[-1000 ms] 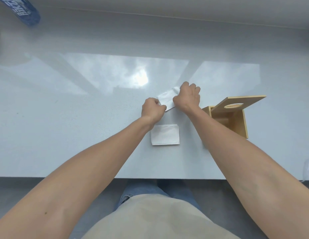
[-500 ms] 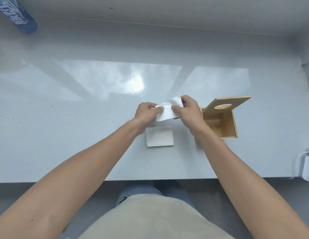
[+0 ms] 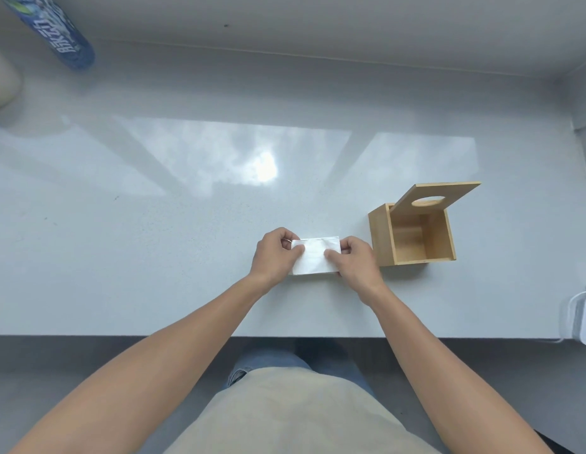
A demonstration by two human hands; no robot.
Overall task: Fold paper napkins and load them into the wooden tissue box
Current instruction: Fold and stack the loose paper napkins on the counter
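Observation:
A white folded paper napkin [image 3: 312, 257] is held flat between both hands near the table's front middle. My left hand [image 3: 274, 255] pinches its left end, and my right hand [image 3: 353, 261] pinches its right end. It covers the spot where another folded napkin lay, and I cannot tell the two apart. The wooden tissue box [image 3: 380, 237] stands just right of my right hand, its inside bare. Its lid [image 3: 435, 196], with an oval hole, is tilted up at the back.
A blue water bottle [image 3: 60, 34] lies at the far left corner, next to a pale rounded object [image 3: 1, 80]. A white device with a cable [image 3: 584, 319] sits at the table's right front edge. The table [image 3: 154, 224] is glossy grey.
Both hands brought the folded napkin down and toward me, from above the table onto the spot of the napkin lying there. The view shifted, so the box appears farther right.

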